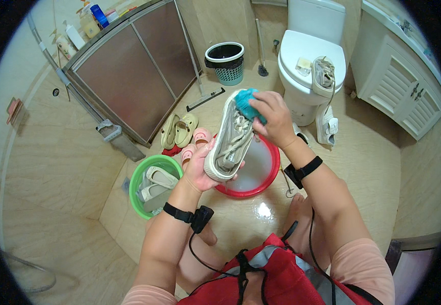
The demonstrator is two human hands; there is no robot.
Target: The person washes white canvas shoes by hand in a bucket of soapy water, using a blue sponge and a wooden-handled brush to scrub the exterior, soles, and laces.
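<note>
My left hand (201,167) grips a pale lace-up canvas sneaker (226,152) by its heel end, sole edge towards me and toe pointing away. The sneaker's laces hang loose over its tongue. In my right hand (273,120) is a turquoise scrubbing cloth or brush (248,103), pressed against the toe of the sneaker. Its exact kind is hard to make out. Below both hands stands a red basin (276,167) of cloudy water (256,167), partly covered by the sneaker.
A green basin (133,190) with pale shoes (161,177) sits left. Clogs (185,130) and pink slippers (202,136) lie beyond it. Another sneaker (323,76) and a soap bar (304,65) rest on the toilet lid (300,44). White shoes (326,126), a squeegee (205,100) and a bin (229,72) stand around.
</note>
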